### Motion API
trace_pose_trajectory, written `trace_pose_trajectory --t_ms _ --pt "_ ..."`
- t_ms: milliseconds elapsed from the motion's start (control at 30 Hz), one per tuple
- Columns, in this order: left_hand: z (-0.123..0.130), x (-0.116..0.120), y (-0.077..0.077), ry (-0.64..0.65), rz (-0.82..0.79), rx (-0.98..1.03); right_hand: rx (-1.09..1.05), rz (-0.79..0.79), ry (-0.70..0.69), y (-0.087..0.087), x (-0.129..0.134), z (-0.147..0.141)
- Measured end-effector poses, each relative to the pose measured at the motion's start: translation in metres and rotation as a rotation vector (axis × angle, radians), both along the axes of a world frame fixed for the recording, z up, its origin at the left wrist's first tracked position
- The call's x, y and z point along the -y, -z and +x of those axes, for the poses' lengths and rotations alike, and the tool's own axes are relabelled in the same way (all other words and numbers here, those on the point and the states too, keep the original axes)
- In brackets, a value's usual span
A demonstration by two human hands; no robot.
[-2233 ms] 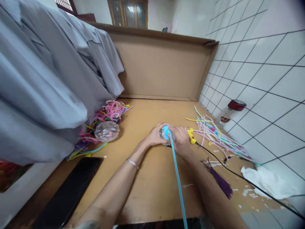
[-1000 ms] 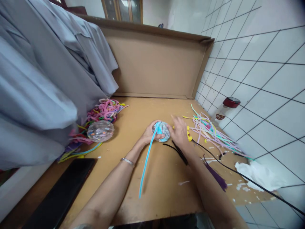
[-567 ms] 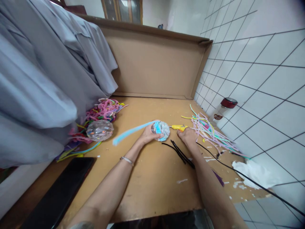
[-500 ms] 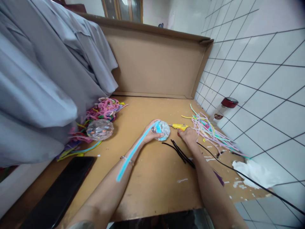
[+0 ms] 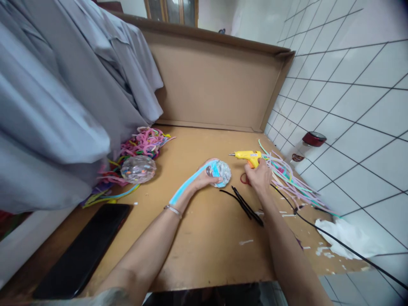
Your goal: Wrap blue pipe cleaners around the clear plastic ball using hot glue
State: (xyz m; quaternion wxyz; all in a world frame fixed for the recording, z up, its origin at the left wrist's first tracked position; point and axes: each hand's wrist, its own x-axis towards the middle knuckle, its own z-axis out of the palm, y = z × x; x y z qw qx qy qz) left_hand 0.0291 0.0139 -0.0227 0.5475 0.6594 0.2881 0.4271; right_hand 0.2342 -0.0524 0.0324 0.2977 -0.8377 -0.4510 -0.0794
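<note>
My left hand [image 5: 204, 176] is closed around a clear, faceted round ball [image 5: 225, 173] with light blue strip on part of it. A light blue pipe cleaner [image 5: 188, 182] trails from the ball back over my left wrist. In my right hand [image 5: 260, 176] is a yellow glue gun [image 5: 247, 156], gripped by its handle, its metal nozzle pointing left, above and apart from the ball. Beside my right fingers lies a red ring-shaped handle [image 5: 245, 179], partly hidden. Several black pipe cleaners [image 5: 244, 204] rest on the table between my arms.
A clear plastic ball [image 5: 138, 169] and a tangle of coloured pipe cleaners [image 5: 145, 143] lie left. A black phone-like slab [image 5: 84, 250] is nearer. Pastel pipe cleaners [image 5: 295, 182], a red-lidded jar [image 5: 307, 146], white tissue [image 5: 338, 238] and a black cord [image 5: 328, 236] are right.
My right hand has raised the glue gun up and away from the ball, uncovering the red ring. The light blue pipe cleaner's loose end has shifted up along my left forearm.
</note>
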Motion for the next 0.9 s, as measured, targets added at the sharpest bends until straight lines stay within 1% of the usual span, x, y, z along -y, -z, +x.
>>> trace_pose_trajectory --t_ms 100,300,467,667,900 --pt "0.001 0.0 0.001 0.002 -0.017 0.016 0.088 0.054 -0.03 -0.005 0.004 -0.006" --pt "0.002 -0.006 0.005 -0.004 -0.013 0.025 0.211 0.011 -0.089 -0.009 0.011 -0.012" --pt "0.001 -0.004 0.001 0.009 0.009 0.004 0.234 -0.013 -0.111 -0.009 0.013 -0.015" --pt "0.0 0.002 -0.006 0.004 -0.021 -0.002 0.24 -0.022 -0.125 -0.009 0.013 -0.019" --pt "0.002 -0.001 0.0 0.025 -0.013 0.014 0.223 -0.004 -0.142 -0.009 0.015 -0.023"
